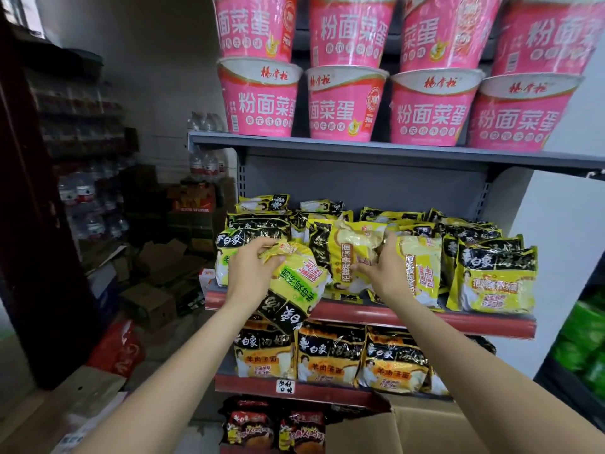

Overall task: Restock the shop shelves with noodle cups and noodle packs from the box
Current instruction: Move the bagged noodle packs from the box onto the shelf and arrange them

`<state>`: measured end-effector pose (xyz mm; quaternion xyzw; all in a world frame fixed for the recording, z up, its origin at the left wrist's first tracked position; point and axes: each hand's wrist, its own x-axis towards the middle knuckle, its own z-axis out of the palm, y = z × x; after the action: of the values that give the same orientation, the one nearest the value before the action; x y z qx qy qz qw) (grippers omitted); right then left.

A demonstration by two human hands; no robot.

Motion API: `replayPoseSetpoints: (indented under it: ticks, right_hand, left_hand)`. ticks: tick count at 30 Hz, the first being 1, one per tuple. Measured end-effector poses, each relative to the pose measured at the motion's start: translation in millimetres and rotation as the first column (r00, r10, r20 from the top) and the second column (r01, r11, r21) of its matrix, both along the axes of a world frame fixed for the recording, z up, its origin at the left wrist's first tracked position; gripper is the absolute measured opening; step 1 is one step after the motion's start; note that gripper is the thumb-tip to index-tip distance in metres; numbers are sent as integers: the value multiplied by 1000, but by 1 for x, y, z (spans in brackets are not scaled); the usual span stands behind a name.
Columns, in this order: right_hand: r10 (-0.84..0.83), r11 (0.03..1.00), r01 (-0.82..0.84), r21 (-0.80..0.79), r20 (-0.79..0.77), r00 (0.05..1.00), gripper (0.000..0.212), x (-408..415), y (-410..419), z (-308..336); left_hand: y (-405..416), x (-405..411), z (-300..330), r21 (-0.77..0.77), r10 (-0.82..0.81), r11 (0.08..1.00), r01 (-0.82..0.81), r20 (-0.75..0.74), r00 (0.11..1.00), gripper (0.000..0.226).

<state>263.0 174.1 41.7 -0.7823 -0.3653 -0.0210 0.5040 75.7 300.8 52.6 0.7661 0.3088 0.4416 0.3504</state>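
My left hand (253, 268) grips a yellow-green noodle pack (296, 285) by its top edge; the pack hangs upside down in front of the middle shelf (425, 317). My right hand (381, 265) holds the lower edge of a yellow noodle pack (355, 253) standing among the packs on that shelf. Pink noodle cups (347, 103) stand stacked in two layers on the grey top shelf (360, 147). The open cardboard box (409, 427) sits at the bottom right, below my right arm.
Orange-labelled noodle packs (330, 355) fill the shelf below, and red packs (275, 427) the lowest one. Cardboard boxes (154, 290) and bottled water (82, 191) crowd the floor to the left. A dark door frame (32, 224) stands at the far left. Green packs (586, 339) show at the right.
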Motion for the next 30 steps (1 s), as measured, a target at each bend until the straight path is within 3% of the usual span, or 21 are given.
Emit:
replayPoseSetpoints:
  ticks: [4,12,15,21,24,26,28,30]
  right_hand:
    - [-4,988,6,-155,11,1000,53,8,6,1]
    - [-50,997,48,-66,-23,998,50,17,34,-12]
    - [-59,997,56,-55,-49,997,65,21,43,-15]
    - [-74,962,47,-269,-88,993,81,23,36,-19]
    - [-77,984,84,-157,50,996,104,17,35,-22]
    - [-121,980,162,-118,295,948,115,15,35,-27]
    - [-132,963,245,-112,597,791,107,17,35,-32]
    - [-55,950,272,-152,777,627,87,17,35,-32]
  left_hand:
    - [1,-4,1,38,12,999,-11,-27,1000,28]
    - [6,3,2,61,61,996,-60,-22,998,25]
    - [9,8,3,53,63,997,-62,-7,998,28]
    - [10,8,0,57,45,998,-41,-69,997,33]
    - [6,7,0,61,49,997,-46,-52,997,30]
    - [6,6,0,52,36,998,-34,-31,999,28]
    - [7,5,-1,69,40,997,-38,-29,999,28]
    - [8,5,-1,81,49,996,-46,-35,998,28]
